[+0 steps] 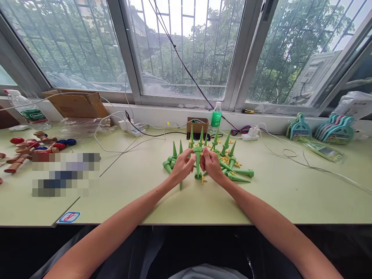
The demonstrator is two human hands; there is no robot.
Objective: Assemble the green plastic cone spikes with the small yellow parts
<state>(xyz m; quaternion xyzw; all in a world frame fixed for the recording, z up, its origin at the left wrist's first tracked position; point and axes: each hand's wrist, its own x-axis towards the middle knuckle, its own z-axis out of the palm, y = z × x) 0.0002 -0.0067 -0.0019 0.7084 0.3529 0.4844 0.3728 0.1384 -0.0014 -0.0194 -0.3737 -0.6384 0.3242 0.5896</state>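
Over the front middle of the table, a green plastic watering spike (pixel 198 158) is held cap up, its point downward. My left hand (pixel 183 166) grips it from the left, fingers closed by the cap. Close on its right side, my right hand (pixel 212 164) is closed in a pinch; a speck of yellow shows at its fingertips, too small to name surely. Around both hands are more green spikes, some standing point up (pixel 226 142), others lying down (pixel 238 178). Small yellow valve pieces (pixel 226 159) lie among them, one (pixel 204 179) just below the held spike.
Wooden kendama-like toys (pixel 20 153) lie at left beside a blurred patch. Along the window sill side are a cardboard box (pixel 77 105), a small box (pixel 197 126), a green-labelled bottle (pixel 216 116), power strips and white cables (pixel 308 164). Teal plastic pieces (pixel 334 130) stand at right.
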